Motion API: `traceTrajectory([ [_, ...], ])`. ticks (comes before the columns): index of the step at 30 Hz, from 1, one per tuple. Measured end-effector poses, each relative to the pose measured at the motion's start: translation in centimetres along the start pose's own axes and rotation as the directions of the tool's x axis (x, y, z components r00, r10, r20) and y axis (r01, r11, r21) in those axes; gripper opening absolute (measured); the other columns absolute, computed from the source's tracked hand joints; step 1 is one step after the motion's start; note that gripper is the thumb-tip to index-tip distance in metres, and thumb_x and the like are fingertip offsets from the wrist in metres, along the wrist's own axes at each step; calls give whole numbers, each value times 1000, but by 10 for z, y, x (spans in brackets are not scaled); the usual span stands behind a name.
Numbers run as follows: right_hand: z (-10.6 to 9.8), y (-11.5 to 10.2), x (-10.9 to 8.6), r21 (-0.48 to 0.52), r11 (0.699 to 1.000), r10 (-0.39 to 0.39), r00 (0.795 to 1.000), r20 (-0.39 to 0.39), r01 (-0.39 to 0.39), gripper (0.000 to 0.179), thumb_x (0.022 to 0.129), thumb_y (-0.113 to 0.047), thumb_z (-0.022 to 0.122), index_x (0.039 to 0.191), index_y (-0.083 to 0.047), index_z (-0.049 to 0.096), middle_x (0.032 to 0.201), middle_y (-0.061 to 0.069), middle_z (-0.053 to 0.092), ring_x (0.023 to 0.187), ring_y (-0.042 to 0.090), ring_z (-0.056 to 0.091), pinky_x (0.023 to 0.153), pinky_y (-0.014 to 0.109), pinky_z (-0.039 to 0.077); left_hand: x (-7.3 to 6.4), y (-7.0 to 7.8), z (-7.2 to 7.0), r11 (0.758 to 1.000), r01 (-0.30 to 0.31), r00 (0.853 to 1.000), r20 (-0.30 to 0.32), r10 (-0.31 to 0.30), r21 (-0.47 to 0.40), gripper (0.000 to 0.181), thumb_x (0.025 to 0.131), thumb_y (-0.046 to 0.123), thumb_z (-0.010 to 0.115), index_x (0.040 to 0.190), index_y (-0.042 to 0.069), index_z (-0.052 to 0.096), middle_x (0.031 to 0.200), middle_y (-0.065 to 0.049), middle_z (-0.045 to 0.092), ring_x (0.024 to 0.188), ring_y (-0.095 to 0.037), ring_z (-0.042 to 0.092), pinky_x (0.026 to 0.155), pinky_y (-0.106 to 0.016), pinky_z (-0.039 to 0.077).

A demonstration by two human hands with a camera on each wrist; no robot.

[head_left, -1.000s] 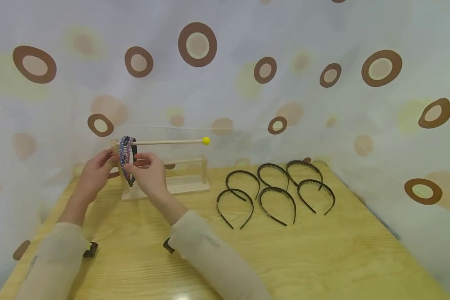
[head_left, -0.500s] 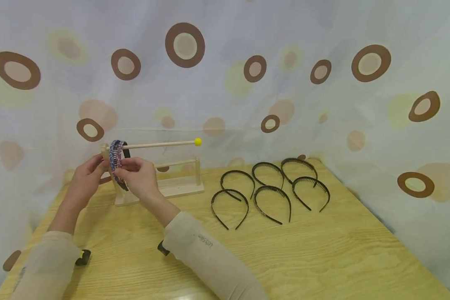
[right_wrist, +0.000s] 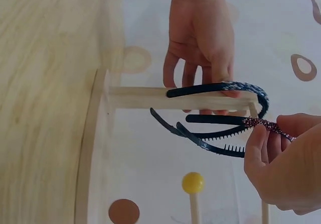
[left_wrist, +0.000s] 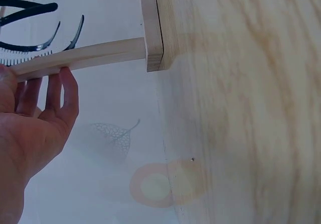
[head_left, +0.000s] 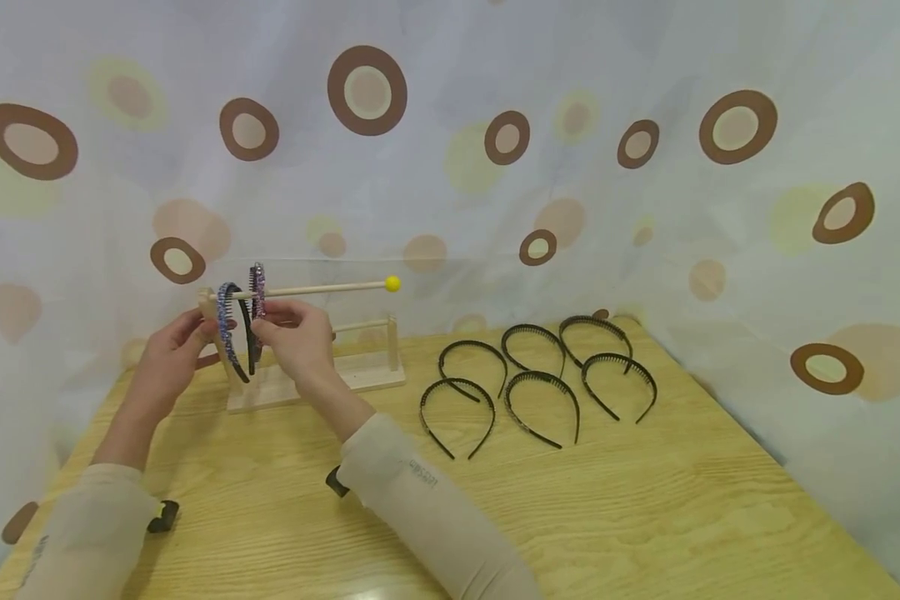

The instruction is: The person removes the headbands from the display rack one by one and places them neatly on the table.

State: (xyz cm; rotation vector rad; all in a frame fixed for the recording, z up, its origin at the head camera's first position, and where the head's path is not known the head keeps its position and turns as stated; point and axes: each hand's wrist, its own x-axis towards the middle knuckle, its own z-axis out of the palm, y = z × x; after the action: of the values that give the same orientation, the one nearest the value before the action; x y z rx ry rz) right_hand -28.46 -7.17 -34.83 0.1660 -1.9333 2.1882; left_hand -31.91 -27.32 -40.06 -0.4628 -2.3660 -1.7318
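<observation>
My right hand [head_left: 300, 340] pinches a headband with pink-purple glitter [head_left: 259, 282], which hangs around the upper dowel [head_left: 330, 289] of a wooden rack. Closer to the rack's post [left_wrist: 108, 53] hangs a second headband, with blue glitter [head_left: 222, 317]; a gap separates the two. My left hand [head_left: 163, 362] grips that post, its fingers [right_wrist: 189, 78] behind the wood and its thumb near the blue headband. Seen from the right wrist, both headbands' black toothed arms point away from the right hand.
Several black toothed headbands [head_left: 543, 377] lie in two rows on the wooden table [head_left: 645, 517], right of the rack. A yellow ball [head_left: 393, 284] caps the dowel's free end. Behind it are a lower bar [head_left: 360, 325] and the rack's base [head_left: 371, 372]. A patterned sheet [head_left: 450, 192] surrounds the table.
My right hand has moved right along the dowel with the pink-purple headband, parting it from the blue one. The left hand stays at the post. The head view has turned slightly right.
</observation>
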Motion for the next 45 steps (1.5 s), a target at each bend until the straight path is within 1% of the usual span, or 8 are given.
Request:
traceTrajectory([
  [9, -25, -22, 7, -34, 988, -152, 988, -28, 151, 18, 88, 2, 78, 105, -2, 77, 86, -2, 72, 75, 5, 66, 65, 19, 58, 2, 5, 3, 1000, 9, 1000, 5, -9, 13, 63, 108, 42, 45, 156, 3, 38, 137, -5, 60, 113, -1, 58, 87, -24, 59],
  [13, -38, -31, 9, -66, 968, -244, 969, -32, 242, 18, 89, 2, 77, 107, -1, 77, 90, 0, 74, 79, 4, 66, 70, 18, 59, 4, 6, 2, 998, 43, 999, 14, -43, 49, 62, 108, 44, 43, 158, 8, 38, 138, -7, 59, 123, -14, 55, 88, -25, 58],
  [18, -55, -32, 12, -92, 936, -343, 939, -31, 339, 19, 91, 0, 75, 110, -2, 76, 96, 1, 74, 83, 6, 69, 66, 24, 63, 4, 5, 1, 997, 33, 999, 25, -35, 67, 61, 109, 41, 42, 159, 7, 35, 139, -4, 59, 127, -20, 53, 88, -23, 58],
  [24, -76, -35, 19, -56, 925, -378, 923, -68, 375, 19, 92, -1, 75, 110, 1, 75, 98, 4, 74, 91, 13, 71, 78, 26, 62, 3, 7, 0, 995, 21, 999, 33, -24, 93, 61, 109, 41, 41, 159, 6, 35, 146, -16, 53, 129, -24, 52, 88, -24, 59],
  [28, -88, -38, 23, -9, 929, -368, 926, -87, 369, 19, 91, -2, 76, 110, 1, 75, 98, 4, 74, 90, 15, 70, 79, 28, 62, 1, 9, 1, 996, -5, 1000, 23, 3, 93, 60, 109, 40, 43, 156, 2, 38, 141, -16, 58, 118, -7, 58, 87, -25, 59],
  [32, -100, -43, 24, 85, 945, -310, 947, -84, 316, 20, 90, 2, 76, 110, 3, 75, 99, 8, 74, 89, 18, 70, 84, 33, 62, -1, 9, 1, 995, -12, 1000, 1, 12, 98, 62, 109, 39, 44, 155, -2, 39, 140, -20, 57, 105, 6, 58, 84, -23, 60],
  [38, -126, -52, 21, 233, 951, -197, 979, -43, 201, 24, 91, 5, 73, 116, 8, 72, 108, 20, 72, 93, 24, 72, 91, 37, 60, -2, 7, -3, 994, -16, 1000, -6, 17, 105, 60, 110, 37, 43, 154, -3, 39, 141, -26, 52, 104, 5, 58, 83, -24, 60],
  [45, -170, -59, 12, 262, 952, -175, 984, 29, 162, 32, 94, 6, 70, 124, 15, 64, 116, 31, 66, 99, 29, 71, 94, 41, 59, -11, 6, -12, 992, -29, 999, -32, 33, 123, 58, 110, 34, 44, 153, -5, 39, 142, -32, 49, 99, 10, 57, 81, -24, 61],
])
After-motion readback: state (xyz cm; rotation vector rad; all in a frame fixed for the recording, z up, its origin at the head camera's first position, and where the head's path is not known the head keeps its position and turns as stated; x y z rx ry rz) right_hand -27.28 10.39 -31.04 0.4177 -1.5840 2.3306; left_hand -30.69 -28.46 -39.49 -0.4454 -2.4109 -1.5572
